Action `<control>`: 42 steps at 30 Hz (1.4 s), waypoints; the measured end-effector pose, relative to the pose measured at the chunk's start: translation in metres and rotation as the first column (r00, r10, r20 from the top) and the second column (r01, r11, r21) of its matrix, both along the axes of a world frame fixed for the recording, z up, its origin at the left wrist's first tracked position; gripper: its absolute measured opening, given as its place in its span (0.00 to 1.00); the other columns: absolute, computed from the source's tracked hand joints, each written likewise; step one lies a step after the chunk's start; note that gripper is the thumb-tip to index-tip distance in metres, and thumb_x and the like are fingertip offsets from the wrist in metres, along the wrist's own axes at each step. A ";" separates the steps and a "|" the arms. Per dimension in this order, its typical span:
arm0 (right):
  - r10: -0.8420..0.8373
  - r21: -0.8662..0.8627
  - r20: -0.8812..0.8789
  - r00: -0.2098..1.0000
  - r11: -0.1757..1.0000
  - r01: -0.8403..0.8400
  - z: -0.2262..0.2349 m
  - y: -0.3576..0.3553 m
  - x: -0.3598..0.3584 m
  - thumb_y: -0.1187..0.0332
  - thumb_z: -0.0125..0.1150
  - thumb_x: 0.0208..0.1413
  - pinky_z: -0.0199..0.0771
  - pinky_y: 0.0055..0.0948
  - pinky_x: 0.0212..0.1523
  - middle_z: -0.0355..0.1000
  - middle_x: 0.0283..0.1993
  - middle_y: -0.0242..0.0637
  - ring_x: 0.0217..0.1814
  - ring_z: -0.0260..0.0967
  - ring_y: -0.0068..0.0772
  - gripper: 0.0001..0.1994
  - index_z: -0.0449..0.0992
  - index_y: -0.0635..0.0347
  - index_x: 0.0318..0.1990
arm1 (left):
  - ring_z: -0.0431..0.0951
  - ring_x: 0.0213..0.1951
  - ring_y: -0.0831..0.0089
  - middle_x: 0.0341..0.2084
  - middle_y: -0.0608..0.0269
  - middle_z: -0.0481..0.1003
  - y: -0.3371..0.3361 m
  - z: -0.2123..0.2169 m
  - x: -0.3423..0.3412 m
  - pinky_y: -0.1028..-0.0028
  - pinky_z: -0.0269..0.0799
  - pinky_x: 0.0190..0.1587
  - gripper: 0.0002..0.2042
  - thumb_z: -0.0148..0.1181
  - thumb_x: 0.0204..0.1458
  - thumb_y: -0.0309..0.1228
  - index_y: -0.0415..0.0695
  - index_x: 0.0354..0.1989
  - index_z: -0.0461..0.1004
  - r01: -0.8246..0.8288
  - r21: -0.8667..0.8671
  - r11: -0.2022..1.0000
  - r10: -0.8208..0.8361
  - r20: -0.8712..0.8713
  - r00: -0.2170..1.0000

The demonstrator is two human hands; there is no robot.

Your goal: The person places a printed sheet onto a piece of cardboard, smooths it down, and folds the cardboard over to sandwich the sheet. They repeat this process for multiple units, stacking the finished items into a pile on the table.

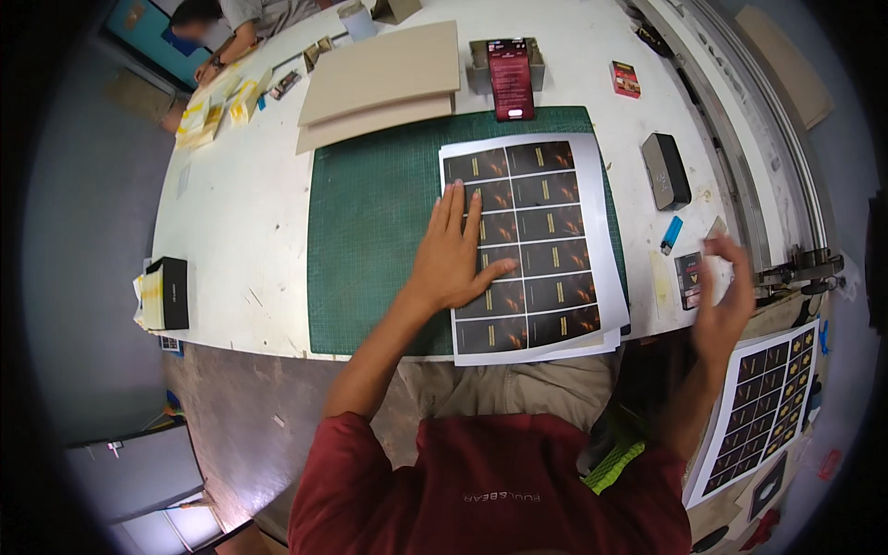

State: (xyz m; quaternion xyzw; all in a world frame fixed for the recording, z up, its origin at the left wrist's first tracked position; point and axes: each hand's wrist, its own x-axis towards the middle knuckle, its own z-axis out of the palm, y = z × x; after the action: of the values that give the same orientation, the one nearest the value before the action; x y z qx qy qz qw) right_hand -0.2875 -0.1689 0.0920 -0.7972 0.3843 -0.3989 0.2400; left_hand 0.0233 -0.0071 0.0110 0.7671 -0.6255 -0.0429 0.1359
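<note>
My left hand (455,250) lies flat, fingers spread, on the left side of a white printed sheet (546,236) covered with dark rectangular labels. That sheet tops a thin stack resting on a green cutting mat (370,231). My right hand (726,296) hovers blurred above the table's right edge, fingers apart and holding nothing, close to a small dark card (687,279) and a blue lighter (672,233).
A second printed sheet (763,407) lies low on the right. Beyond the mat sit beige boards (384,79), a phone on a box (510,79), a small red box (625,79) and a black case (666,171). A black box (168,292) sits at left. Another person (227,28) works far left.
</note>
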 end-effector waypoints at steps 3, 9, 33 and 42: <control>0.419 0.012 -0.381 0.824 0.894 -0.449 0.012 0.049 0.041 0.68 0.66 0.49 0.52 0.51 0.67 0.72 0.53 0.42 0.60 0.66 0.46 0.18 0.76 0.59 0.49 | 0.42 0.70 0.36 0.66 0.24 0.43 0.001 -0.004 0.000 0.52 0.39 0.70 0.51 0.47 0.53 0.65 0.24 0.66 0.48 -0.018 0.012 1.000 0.017 0.076 0.997; 0.553 0.224 -0.636 0.538 0.800 -0.557 -0.039 0.062 0.019 0.60 0.71 0.44 0.29 0.67 0.71 0.63 0.66 0.37 0.72 0.53 0.45 0.28 0.74 0.53 0.56 | 0.39 0.69 0.33 0.65 0.19 0.41 -0.002 -0.008 -0.002 0.50 0.37 0.70 0.52 0.44 0.53 0.67 0.22 0.66 0.47 -0.027 0.015 1.000 0.026 0.053 0.998; 0.488 0.172 -0.390 0.781 0.872 -0.459 -0.078 0.079 0.011 0.69 0.61 0.52 0.28 0.73 0.67 0.67 0.63 0.36 0.72 0.55 0.45 0.15 0.79 0.52 0.49 | 0.45 0.71 0.47 0.70 0.42 0.47 -0.118 -0.018 -0.074 0.41 0.33 0.68 0.38 0.36 0.61 0.58 0.38 0.68 0.53 0.310 -0.114 0.944 -0.303 0.078 0.950; 0.447 0.158 -0.414 0.793 0.893 -0.421 -0.075 0.079 0.016 0.71 0.59 0.52 0.28 0.72 0.68 0.65 0.66 0.35 0.72 0.54 0.44 0.16 0.79 0.52 0.49 | 0.43 0.72 0.50 0.69 0.39 0.47 -0.148 -0.026 -0.053 0.47 0.33 0.70 0.40 0.35 0.61 0.59 0.34 0.68 0.51 0.277 -0.087 0.957 -0.271 0.073 0.960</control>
State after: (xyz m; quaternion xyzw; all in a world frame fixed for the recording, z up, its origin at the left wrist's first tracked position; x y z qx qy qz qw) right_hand -0.2720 -0.0896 0.0172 -0.9257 0.2465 -0.1316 0.2549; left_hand -0.0299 -0.1549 -0.0149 0.6663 -0.7311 -0.0077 0.1466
